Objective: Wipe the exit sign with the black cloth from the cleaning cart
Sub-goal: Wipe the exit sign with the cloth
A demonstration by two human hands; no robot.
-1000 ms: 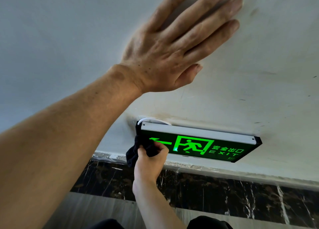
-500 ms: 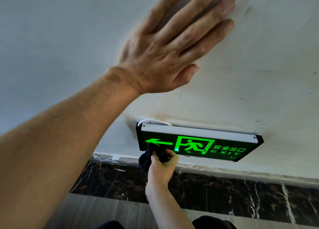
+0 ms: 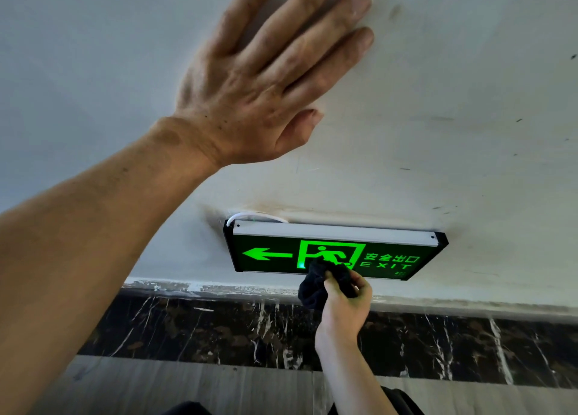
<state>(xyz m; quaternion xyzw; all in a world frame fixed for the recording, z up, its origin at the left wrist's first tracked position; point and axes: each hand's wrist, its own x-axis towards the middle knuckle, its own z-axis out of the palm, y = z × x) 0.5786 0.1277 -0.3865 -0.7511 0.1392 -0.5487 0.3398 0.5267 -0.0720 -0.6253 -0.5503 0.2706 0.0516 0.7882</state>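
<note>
From my head camera, my left hand (image 3: 266, 79) lies flat on the wall (image 3: 453, 86), fingers spread, holding nothing; I judge it props me while I lean down to a sign mounted low, just above the dark marble skirting (image 3: 187, 330). My right hand (image 3: 342, 302) is closed around the bunched cloth (image 3: 316, 284), pinching it between thumb and fingers so a wad pokes out to press on the sign (image 3: 391, 259). The cloth touches the lit face at the running figure, along the lower edge.
</note>
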